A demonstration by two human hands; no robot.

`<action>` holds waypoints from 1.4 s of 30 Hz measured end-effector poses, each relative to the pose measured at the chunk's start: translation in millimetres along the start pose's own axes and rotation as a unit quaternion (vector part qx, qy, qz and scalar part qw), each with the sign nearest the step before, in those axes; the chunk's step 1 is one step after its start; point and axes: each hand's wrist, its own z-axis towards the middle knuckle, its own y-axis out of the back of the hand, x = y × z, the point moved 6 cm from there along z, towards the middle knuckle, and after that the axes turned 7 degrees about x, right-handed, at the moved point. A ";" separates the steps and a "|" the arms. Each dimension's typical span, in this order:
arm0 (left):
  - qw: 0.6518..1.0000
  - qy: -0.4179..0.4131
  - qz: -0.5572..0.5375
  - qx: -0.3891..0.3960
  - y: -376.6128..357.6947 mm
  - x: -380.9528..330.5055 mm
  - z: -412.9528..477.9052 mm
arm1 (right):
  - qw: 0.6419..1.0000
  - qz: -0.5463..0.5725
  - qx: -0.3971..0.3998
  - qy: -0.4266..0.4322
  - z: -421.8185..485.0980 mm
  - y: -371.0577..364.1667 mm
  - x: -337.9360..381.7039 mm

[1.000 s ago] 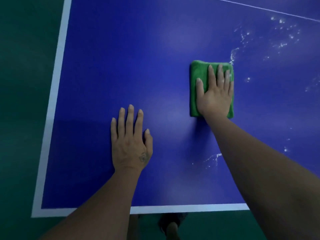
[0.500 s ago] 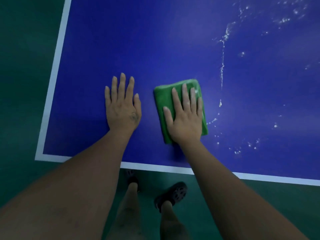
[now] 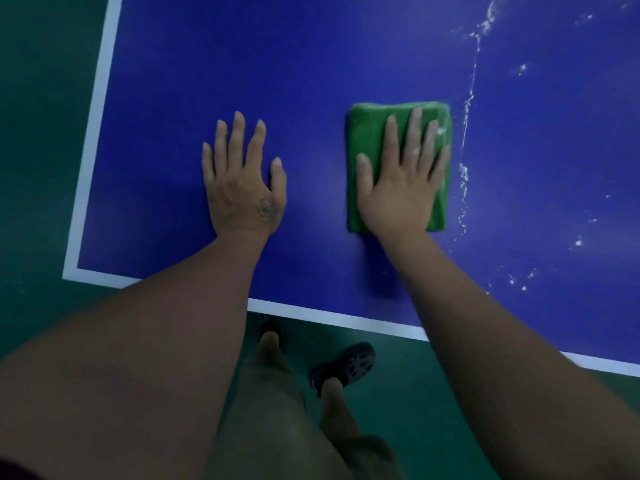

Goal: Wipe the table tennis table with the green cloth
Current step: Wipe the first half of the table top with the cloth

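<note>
From the head camera, the right hand point(image 3: 401, 183) is lying flat on the folded green cloth point(image 3: 363, 140), fingers spread and extended rather than gripping, pressing it onto the blue table tennis table point(image 3: 311, 64) near the table's near edge. The left hand point(image 3: 242, 181) is resting palm-down on the bare surface beside the cloth, fingers open (a small dark mark is showing near the thumb). White wet streaks point(image 3: 465, 109) are running just right of the cloth. A dark shoe point(image 3: 346, 368) is standing on the green floor point(image 3: 41, 133) below.
</note>
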 end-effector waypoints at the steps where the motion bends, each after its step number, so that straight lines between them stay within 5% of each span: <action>1: 1.000 0.002 0.002 -0.005 0.5 0.6 0.1 | 1.000 0.004 -0.002 0.029 -16.2 -3.0 11.2; 5: 1.000 -0.003 0.005 -0.011 0.2 -1.3 0.4 | 0.981 0.026 0.026 0.190 -93.8 -16.3 11.4; 9: 1.000 -0.002 0.003 -0.010 1.4 -1.6 0.9 | 0.964 0.004 0.039 0.262 -96.1 -8.5 -51.1; 14: 1.000 -0.002 -0.005 -0.003 1.0 -2.5 0.5 | 0.978 -0.019 0.032 0.204 -14.8 8.9 -101.8; 19: 1.000 -0.001 -0.003 0.000 2.2 -4.8 0.8 | 0.992 0.021 0.024 0.119 1.0 9.3 -63.9; 24: 1.000 0.005 0.002 0.011 1.7 -3.1 0.1 | 0.980 0.050 0.046 0.188 -102.7 -15.2 -21.7; 28: 1.000 0.010 0.001 0.015 1.3 -2.2 1.2 | 0.966 0.059 0.070 0.243 -151.9 -15.5 -71.6; 42: 1.000 0.008 -0.012 0.018 4.3 -6.2 0.9 | 0.986 0.035 0.035 0.162 -39.0 10.1 -134.0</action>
